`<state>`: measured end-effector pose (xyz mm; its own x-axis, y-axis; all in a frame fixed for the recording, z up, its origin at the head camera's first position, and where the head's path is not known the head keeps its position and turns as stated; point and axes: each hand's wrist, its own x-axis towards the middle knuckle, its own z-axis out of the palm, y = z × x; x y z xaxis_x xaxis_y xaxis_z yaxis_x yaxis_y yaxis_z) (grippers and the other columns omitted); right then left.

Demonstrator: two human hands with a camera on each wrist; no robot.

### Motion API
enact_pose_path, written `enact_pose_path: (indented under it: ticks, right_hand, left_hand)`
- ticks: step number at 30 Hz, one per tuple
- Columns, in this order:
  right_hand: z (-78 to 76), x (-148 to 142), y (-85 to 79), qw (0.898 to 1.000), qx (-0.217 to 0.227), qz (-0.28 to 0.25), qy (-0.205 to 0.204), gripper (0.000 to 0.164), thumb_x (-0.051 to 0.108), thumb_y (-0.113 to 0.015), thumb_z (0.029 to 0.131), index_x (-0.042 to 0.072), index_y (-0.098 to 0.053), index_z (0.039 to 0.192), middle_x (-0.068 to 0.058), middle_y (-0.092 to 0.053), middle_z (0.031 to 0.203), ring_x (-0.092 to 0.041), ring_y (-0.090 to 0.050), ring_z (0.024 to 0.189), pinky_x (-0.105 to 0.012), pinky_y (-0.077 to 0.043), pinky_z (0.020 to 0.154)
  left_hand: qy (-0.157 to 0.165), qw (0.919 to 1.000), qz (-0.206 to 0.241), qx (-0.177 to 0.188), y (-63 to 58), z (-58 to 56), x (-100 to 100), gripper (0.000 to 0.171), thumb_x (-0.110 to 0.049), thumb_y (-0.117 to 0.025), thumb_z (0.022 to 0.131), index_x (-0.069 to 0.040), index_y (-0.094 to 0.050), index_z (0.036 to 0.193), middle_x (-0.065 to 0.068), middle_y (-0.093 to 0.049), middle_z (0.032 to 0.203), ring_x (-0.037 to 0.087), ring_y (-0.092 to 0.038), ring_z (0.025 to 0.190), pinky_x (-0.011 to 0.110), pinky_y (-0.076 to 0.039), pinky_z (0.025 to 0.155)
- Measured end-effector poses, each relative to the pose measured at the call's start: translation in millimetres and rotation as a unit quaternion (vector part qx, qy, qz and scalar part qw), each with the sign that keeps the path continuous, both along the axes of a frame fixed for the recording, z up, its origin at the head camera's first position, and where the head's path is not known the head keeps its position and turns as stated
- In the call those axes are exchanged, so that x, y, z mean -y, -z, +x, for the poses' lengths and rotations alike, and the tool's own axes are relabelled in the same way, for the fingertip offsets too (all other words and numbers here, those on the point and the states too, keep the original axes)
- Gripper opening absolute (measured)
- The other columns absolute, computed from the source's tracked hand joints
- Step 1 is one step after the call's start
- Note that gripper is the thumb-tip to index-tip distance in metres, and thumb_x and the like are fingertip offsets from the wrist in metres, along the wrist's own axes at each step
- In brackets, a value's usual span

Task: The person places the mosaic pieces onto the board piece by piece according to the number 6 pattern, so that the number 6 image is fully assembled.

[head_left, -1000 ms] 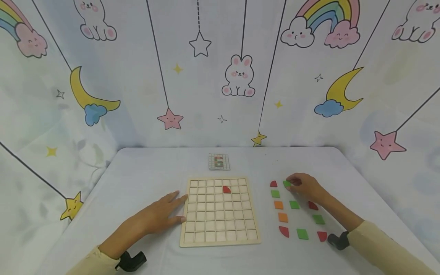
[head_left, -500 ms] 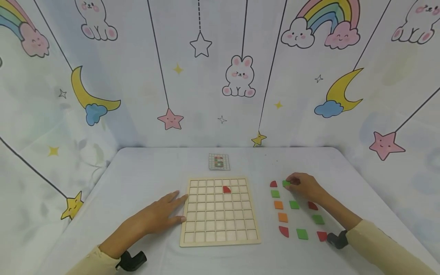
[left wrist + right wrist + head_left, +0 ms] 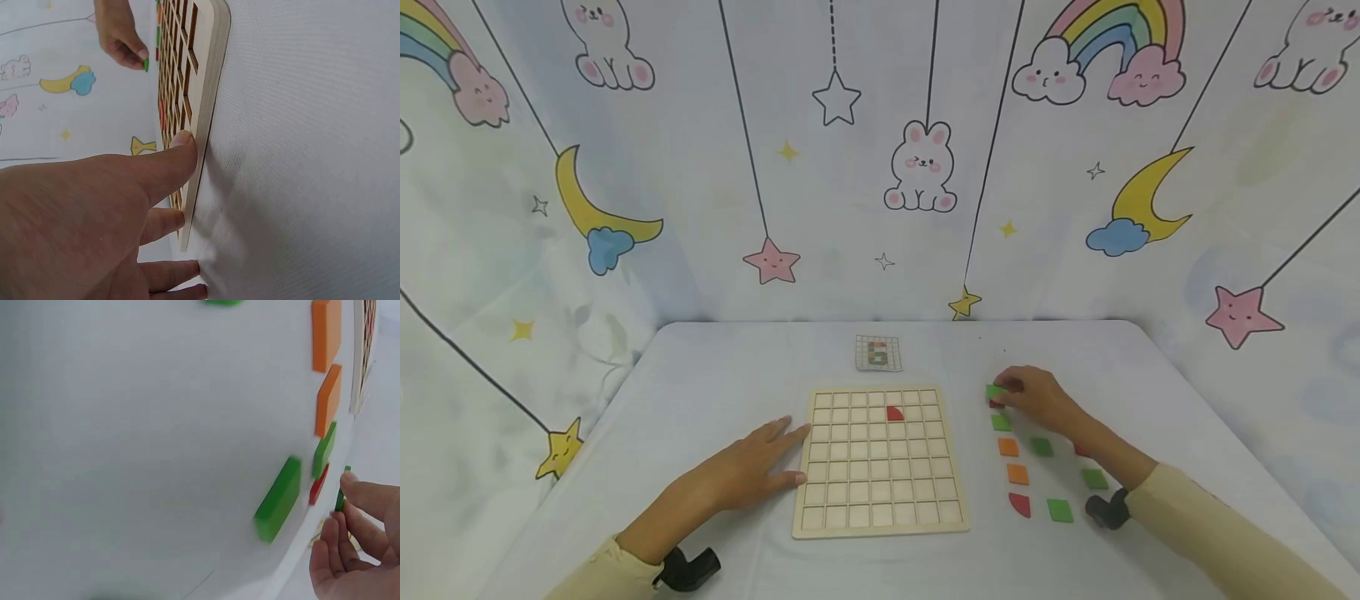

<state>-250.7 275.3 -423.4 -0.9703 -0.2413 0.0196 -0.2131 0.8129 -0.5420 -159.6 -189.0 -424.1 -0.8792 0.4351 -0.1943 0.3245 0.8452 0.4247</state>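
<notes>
My right hand [image 3: 1037, 398] pinches a green square tile [image 3: 994, 391] between thumb and fingers, raised over the table beyond the right side of the wooden grid board [image 3: 880, 532]. In the head view this tile partly covers a red quarter-circle tile [image 3: 996, 405]; the right wrist view shows the held tile [image 3: 340, 499] edge-on. Fingers spread, my left hand [image 3: 741, 475] touches the board's left edge. Its thumb [image 3: 169, 169] rests on the rim in the left wrist view. One red quarter-circle piece [image 3: 895, 413] lies in a cell near the board's far side.
Right of the board lie loose tiles: orange squares [image 3: 1017, 474], green squares [image 3: 1060, 511] and red quarter-circles [image 3: 1019, 505]. Behind the board is a small card [image 3: 877, 353] with a coloured grid pattern. A printed curtain [image 3: 880, 167] hangs behind the table.
My right hand has lifted the green tile and carried it left, from its place in the far row to over the red quarter-circle. The left hand and the board stay put.
</notes>
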Motion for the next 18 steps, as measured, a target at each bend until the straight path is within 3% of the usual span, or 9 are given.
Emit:
enact_pose_path:
  ticks: [13,18]
  right_hand:
    - [-1.5,70.9,-1.4,0.999,0.009,-0.029,-0.045,0.019,0.015,-0.075,0.097,0.005,-0.076,0.114,-0.007,-0.073,0.109,-0.024,-0.065,0.104,-0.048,-0.056,0.097]
    - [0.2,98.4,-4.9,0.996,0.002,-0.047,-0.072,0.017,0.011,-0.076,0.096,0.003,-0.077,0.111,-0.008,-0.073,0.107,-0.026,-0.065,0.104,-0.049,-0.056,0.096]
  left_hand:
    - [0.004,1.0000,0.002,-0.003,1.3,0.6,1.2,0.076,-0.050,-0.068,0.101,-0.017,-0.039,0.165,0.028,-0.031,0.167,0.051,-0.035,0.152,0.069,-0.036,0.118]
    - [0.003,1.0000,-0.001,-0.005,1.9,0.5,1.5,0.076,-0.049,-0.068,0.102,-0.017,-0.039,0.164,0.028,-0.031,0.167,0.051,-0.035,0.152,0.069,-0.035,0.119]
